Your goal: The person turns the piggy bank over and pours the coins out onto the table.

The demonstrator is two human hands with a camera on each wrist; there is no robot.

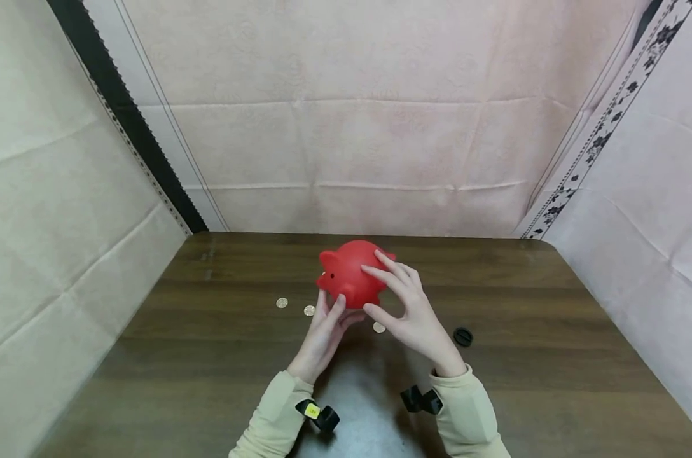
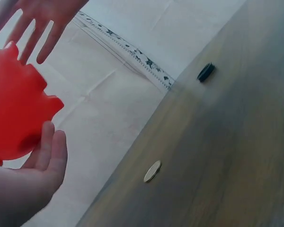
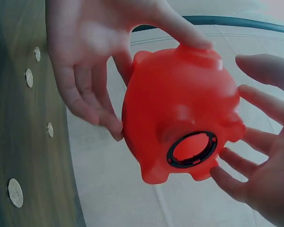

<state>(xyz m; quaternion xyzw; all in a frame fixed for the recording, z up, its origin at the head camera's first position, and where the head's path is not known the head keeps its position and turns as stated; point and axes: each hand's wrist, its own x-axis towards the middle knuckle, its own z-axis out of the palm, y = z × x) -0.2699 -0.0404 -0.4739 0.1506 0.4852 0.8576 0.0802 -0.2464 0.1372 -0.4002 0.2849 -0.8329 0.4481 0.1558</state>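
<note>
A red piggy bank [image 1: 354, 273] is held up off the table, its snout toward the left in the head view. My left hand [image 1: 325, 337] grips it from below, thumb on one side and fingers on the other. Lightly spread, the fingers of my right hand [image 1: 413, 312] touch or nearly touch its right side. On its underside, the right wrist view shows a round hole with a black ring [image 3: 170, 157] around the rim. A round black cap [image 1: 463, 336] lies on the table, right of my right hand.
Several coins lie on the brown wooden table [image 1: 208, 356], among them a coin [image 1: 282, 303] at the left and another coin [image 1: 379, 327] below the piggy bank. Pale cloth [image 1: 369, 146] hangs behind the table and along both sides.
</note>
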